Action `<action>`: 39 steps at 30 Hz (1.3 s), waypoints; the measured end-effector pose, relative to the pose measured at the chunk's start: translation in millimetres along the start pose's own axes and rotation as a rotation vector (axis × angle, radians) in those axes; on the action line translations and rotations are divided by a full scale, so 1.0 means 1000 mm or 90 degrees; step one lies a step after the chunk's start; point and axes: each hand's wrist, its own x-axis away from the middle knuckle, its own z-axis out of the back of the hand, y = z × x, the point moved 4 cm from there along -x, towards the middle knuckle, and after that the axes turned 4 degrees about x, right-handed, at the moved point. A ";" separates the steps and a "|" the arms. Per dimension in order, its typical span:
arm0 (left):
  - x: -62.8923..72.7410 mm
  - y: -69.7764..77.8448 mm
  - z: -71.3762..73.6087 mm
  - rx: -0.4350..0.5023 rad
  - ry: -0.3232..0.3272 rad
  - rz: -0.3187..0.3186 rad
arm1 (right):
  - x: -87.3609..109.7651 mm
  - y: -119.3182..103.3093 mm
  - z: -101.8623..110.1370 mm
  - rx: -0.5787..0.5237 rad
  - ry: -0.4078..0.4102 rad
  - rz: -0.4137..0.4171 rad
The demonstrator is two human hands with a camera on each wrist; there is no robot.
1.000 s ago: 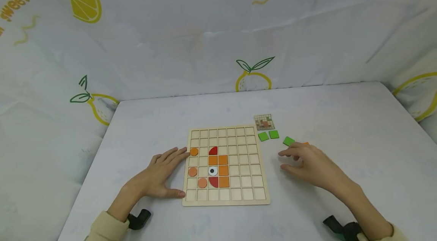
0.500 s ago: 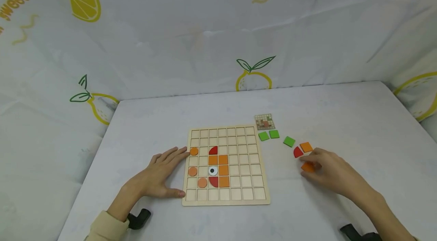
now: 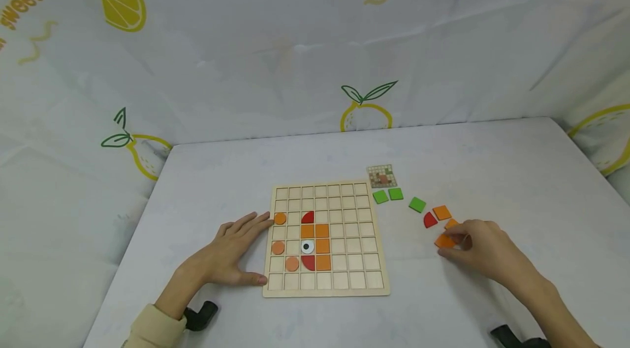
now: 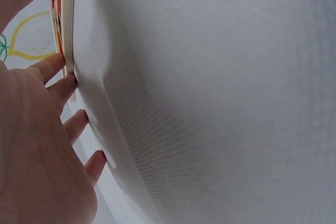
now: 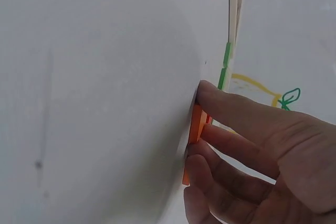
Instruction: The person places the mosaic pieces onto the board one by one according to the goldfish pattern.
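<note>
A wooden grid board lies on the table with orange squares, red quarter-round pieces, orange discs and an eye disc in its cells. My left hand rests with spread fingers and thumb touching the board's left edge; the left wrist view shows its fingertips against that edge. To the right of the board, my right hand pinches an orange square tile at table level. In the right wrist view, thumb and finger are at opposite edges of this tile. Another orange tile is partly hidden behind the fingers.
Near the right hand lie a red quarter-round piece and an orange square. Green squares are spread between there and the board. A small pattern card sits by the board's top right corner. A lemon-print cloth hangs behind.
My right hand has moved right, away from the green tile, and come down onto the orange square. The red piece and orange tiles are now uncovered. My left hand stays still.
</note>
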 end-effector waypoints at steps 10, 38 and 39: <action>0.001 0.000 0.001 0.001 -0.001 -0.003 | -0.004 -0.017 -0.001 0.004 0.025 0.037; -0.001 -0.001 -0.002 0.006 -0.001 0.002 | -0.059 -0.144 -0.024 -0.080 -0.037 0.165; -0.001 -0.001 -0.002 0.007 0.000 0.002 | -0.060 -0.147 -0.026 -0.084 -0.040 0.169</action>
